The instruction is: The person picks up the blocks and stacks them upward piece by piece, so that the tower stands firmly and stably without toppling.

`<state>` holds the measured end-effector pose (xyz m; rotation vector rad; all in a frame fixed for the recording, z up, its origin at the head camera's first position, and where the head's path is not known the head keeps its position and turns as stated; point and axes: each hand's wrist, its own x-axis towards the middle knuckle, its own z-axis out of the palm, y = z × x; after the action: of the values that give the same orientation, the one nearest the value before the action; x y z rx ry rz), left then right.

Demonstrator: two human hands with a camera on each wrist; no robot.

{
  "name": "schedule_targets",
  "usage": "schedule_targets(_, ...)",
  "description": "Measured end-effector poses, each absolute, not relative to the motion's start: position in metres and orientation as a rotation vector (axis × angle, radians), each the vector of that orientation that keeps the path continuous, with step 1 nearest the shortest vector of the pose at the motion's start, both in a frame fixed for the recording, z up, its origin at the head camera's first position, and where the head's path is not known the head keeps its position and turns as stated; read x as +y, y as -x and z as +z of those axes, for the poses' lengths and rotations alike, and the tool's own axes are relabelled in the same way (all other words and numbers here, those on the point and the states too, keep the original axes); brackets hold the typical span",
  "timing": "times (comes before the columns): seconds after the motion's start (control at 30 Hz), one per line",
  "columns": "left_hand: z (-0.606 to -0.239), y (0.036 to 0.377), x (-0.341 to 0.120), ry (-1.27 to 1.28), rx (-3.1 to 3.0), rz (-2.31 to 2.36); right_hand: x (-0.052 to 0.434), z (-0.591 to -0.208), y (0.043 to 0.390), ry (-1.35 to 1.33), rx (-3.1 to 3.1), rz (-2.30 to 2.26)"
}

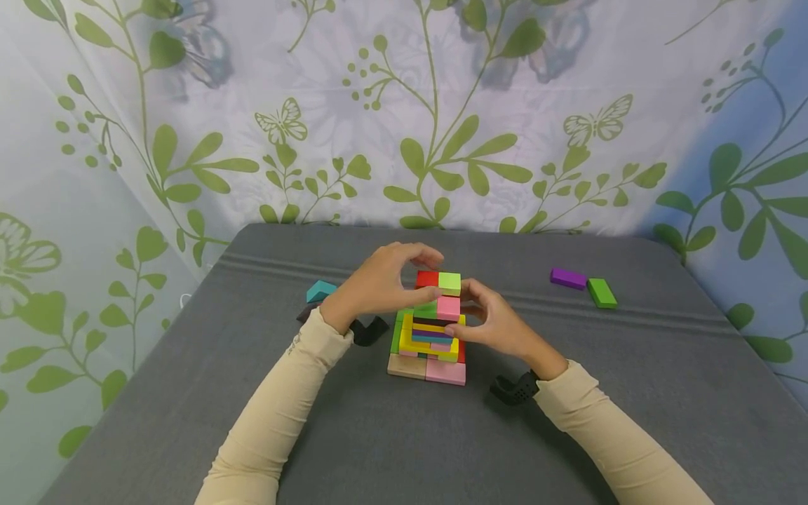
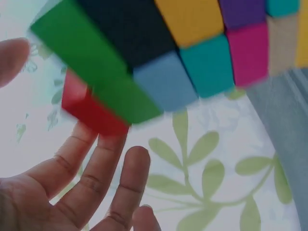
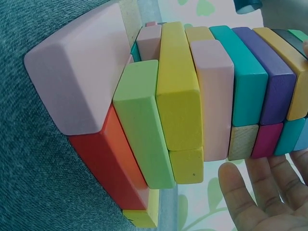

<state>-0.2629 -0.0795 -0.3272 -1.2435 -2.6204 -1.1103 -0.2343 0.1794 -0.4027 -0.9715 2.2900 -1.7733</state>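
Observation:
A tower of coloured wooden blocks [image 1: 435, 344] rises from a wider base on the grey table. At its top, in the head view, a red block [image 1: 426, 279] lies beside a lime block [image 1: 449, 283]. My left hand [image 1: 381, 280] reaches around the top from the left, its fingers behind the red block [image 2: 94, 108] and its thumb in front; the left wrist view has the thumb apart from the blocks. On the tower's right side is my right hand [image 1: 499, 322], thumb in front and fingers [image 3: 267, 185] spread along the stacked layers. Whether its fingertips touch them is unclear.
To the right on the table [image 1: 391, 442] lie a purple block [image 1: 568, 278] and a green block [image 1: 602, 293]. A turquoise block [image 1: 320, 290] sits left, near my left wrist, with a dark, partly hidden thing beside it. A leafy patterned curtain [image 1: 353, 126] hangs behind.

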Motion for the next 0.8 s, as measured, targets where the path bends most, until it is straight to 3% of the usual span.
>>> schedule_targets(0.43,-0.353,0.275,-0.154,1.013,-2.727,-1.223,0.179,-0.403,0.234,0.951,2.302,-1.772)
schedule_targets(0.8,-0.382,0.290,-0.189,0.698,-3.069,-0.621,0.179,-0.404,0.235,0.969,2.294,-1.775)
